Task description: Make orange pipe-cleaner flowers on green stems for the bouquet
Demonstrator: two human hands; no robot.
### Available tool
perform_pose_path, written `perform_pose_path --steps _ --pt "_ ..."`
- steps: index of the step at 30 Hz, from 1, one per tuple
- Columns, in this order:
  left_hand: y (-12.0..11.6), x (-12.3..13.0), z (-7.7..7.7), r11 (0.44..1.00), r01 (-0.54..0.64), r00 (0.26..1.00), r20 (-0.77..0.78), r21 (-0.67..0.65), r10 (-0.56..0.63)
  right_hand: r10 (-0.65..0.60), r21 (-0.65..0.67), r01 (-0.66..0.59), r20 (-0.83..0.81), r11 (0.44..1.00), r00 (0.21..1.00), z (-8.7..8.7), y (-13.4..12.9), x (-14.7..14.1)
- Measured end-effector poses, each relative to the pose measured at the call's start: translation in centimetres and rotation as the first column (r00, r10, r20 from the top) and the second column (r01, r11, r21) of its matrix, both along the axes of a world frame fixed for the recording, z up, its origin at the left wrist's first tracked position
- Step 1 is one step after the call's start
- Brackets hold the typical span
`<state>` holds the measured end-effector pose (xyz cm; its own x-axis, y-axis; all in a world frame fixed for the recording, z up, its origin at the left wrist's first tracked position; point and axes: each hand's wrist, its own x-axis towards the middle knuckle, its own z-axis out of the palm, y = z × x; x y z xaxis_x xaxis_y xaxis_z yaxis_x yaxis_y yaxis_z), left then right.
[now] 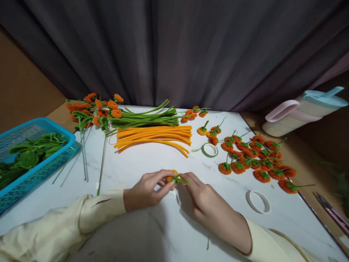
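Between my hands is a small yellow-orange flower head [171,178] with green fuzzy stem pieces at its base. The fingers of my left hand [152,187] are closed round the flower from the left. My right hand [203,198] pinches the green part [182,181] on the flower's right side. Beyond my hands lie a bundle of orange-yellow fuzzy stems [152,136] and, behind it, green fuzzy stems [147,118]. A roll of green tape [209,150] rests flat to the right of the bundles, its loose end pointing left.
A blue basket [49,156] of green leaves stands at the left. Orange flowers on stems [95,107] lie at the back left, with several flower heads [251,154] at the right. Also at the right are a white ring [257,202], pliers [331,211] and a tumbler [297,116].
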<state>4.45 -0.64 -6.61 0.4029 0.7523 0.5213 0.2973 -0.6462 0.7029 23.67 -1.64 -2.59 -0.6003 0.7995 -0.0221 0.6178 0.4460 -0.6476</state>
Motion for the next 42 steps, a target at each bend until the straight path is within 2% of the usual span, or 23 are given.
perform_pose_path --steps 4,7,13,18,22,29,34,39,41,42 --pt "0.0 -0.1 -0.1 0.985 -0.019 0.995 -0.091 0.174 0.036 -0.013 -0.038 0.013 0.007 0.999 1.0 0.3 -0.1 -0.1" --pt "0.0 -0.3 -0.2 0.971 -0.006 0.986 -0.159 0.238 0.045 -0.012 -0.095 0.01 -0.017 0.995 1.0 0.2 0.1 0.0" --pt "-0.1 -0.3 0.2 0.967 0.015 0.977 -0.211 0.254 0.04 -0.025 -0.19 0.006 -0.099 0.982 0.995 0.3 0.9 0.3" --pt "-0.2 -0.3 0.6 0.95 0.015 0.957 -0.279 0.311 0.076 0.008 -0.24 -0.017 -0.042 0.971 0.999 0.8 1.3 0.6" --pt "-0.3 -0.3 0.6 0.947 0.009 0.956 -0.281 0.321 0.086 0.025 -0.229 -0.022 0.006 0.973 1.0 1.3 1.1 0.6" --pt "-0.2 -0.4 0.1 0.968 0.009 0.967 -0.248 0.252 0.056 0.065 -0.166 -0.051 0.079 0.985 0.995 1.4 0.7 0.5" --pt "-0.3 -0.4 0.3 0.975 0.035 0.969 -0.248 0.221 0.021 0.098 -0.155 -0.087 0.069 0.984 0.993 1.1 1.1 0.6" --pt "-0.4 -0.4 0.5 0.966 0.03 0.96 -0.277 0.258 0.044 0.088 -0.181 -0.084 0.019 0.98 0.996 1.4 1.6 0.6" --pt "-0.4 -0.4 0.5 0.956 0.019 0.955 -0.287 0.292 0.069 0.062 -0.244 -0.063 -0.015 0.968 0.998 1.5 1.6 0.5" --pt "-0.4 -0.5 0.5 0.95 0.016 0.951 -0.297 0.312 0.081 0.043 -0.323 -0.051 -0.031 0.945 0.999 1.6 1.6 0.5"
